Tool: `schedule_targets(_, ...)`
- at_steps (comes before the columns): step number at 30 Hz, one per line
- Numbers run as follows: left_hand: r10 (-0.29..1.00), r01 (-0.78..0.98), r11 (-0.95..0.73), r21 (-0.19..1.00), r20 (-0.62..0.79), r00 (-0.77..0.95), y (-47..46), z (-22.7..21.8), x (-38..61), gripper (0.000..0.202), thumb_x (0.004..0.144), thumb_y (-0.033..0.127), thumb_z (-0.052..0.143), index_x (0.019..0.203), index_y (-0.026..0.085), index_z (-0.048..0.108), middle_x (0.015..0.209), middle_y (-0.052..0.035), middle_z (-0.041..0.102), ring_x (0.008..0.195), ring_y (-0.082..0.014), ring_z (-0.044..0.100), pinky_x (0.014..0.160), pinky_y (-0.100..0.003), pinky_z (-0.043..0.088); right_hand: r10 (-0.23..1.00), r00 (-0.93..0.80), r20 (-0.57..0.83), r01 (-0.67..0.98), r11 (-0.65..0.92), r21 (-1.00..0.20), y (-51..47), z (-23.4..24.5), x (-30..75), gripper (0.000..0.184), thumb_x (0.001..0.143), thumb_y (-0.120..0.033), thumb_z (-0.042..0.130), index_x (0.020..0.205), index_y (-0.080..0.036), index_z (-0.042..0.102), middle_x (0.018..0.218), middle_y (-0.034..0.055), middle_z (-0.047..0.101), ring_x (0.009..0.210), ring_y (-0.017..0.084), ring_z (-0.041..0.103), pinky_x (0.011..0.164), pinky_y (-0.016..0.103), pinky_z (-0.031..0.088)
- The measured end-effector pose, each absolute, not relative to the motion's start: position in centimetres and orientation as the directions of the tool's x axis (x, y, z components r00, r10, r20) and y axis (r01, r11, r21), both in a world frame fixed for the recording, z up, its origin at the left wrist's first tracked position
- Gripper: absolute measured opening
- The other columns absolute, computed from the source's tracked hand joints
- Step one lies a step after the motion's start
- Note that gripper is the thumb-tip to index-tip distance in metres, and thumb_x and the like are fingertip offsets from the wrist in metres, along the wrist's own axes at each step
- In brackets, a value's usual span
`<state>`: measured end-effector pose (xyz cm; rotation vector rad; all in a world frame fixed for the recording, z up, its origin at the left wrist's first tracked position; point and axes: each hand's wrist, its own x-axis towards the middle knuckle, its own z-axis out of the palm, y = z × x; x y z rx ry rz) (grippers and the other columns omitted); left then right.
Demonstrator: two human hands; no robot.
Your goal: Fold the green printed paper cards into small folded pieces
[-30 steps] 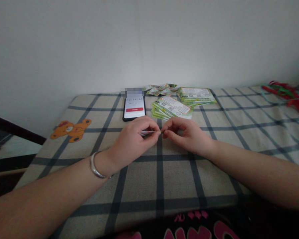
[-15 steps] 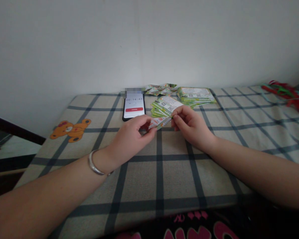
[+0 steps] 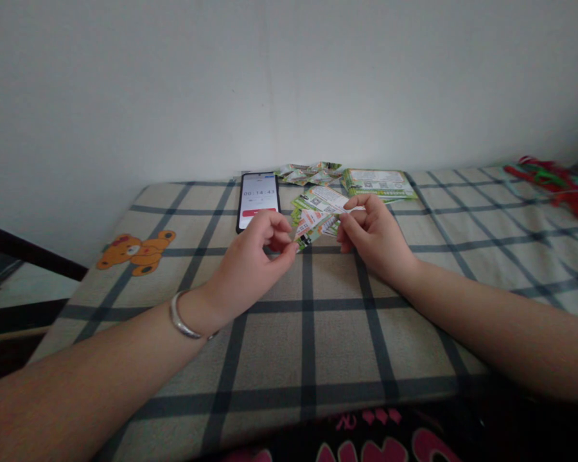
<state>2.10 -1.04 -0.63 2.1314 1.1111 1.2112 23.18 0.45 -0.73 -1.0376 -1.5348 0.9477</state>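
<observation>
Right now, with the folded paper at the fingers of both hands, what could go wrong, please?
The folded paper might slip or spring open, since the left hand pinches it only near one corner.

The right hand is close to the fanned cards, so it might push them out of place.

The phone lies just beyond the left hand, so a knuckle could perhaps bump it.

Someone's home, most likely, can be made out here; a checked tablecloth (image 3: 337, 346) is spread in front of a plain pale wall (image 3: 173, 83); its left side is brightened up by a cartoon bear (image 3: 142, 252).
</observation>
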Motion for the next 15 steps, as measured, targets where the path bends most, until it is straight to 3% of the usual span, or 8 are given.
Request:
schedule_targets(5, 0.842, 0.42, -0.54, 0.73, 0.462, 0.279, -0.9, -0.8, 2.2, 0.019, 0.08, 0.013, 0.062, 0.088, 0.019, 0.046, 0.076, 0.0049, 0.055, 0.069, -0.0076, 0.059, 0.064, -0.019, 0.047, 0.903, -0.222, 0.367, 0.279, 0.419, -0.864, -0.4, -0.7, 23.0, 0.015, 0.087, -0.031, 0.058, 0.089, -0.022, 0.046, 0.063, -0.0057, 0.061, 0.046, 0.008, 0.056, 0.043, 0.02, 0.04)
schedule_targets(10, 0.83, 0.386, -0.554, 0.737, 0.453, 0.326, -0.9, -1.0, 2.2, 0.019, 0.08, 0.014, 0.063, 0.094, 0.018, 0.051, 0.079, 0.0035, 0.061, 0.072, -0.0085, 0.062, 0.067, -0.02, 0.05, 0.84, -0.338, 0.424, 0.533, 0.542, -0.65, -0.8, -0.6, 22.8, 0.013, 0.084, -0.025, 0.062, 0.095, -0.02, 0.067, 0.078, -0.0001, 0.069, 0.06, 0.009, 0.058, 0.056, 0.023, 0.043)
schedule_targets(15, 0.829, 0.427, -0.555, 0.714, 0.43, 0.358, -1.2, -0.5, 2.2, 0.018, 0.083, 0.019, 0.063, 0.1, 0.018, 0.06, 0.084, 0.0003, 0.069, 0.073, -0.011, 0.066, 0.067, -0.022, 0.053, 0.826, -0.405, 0.393, 0.589, 0.564, -0.579, -0.9, -0.4, 22.7, 0.016, 0.084, -0.029, 0.062, 0.096, -0.022, 0.07, 0.086, 0.0002, 0.072, 0.066, 0.011, 0.061, 0.058, 0.024, 0.042)
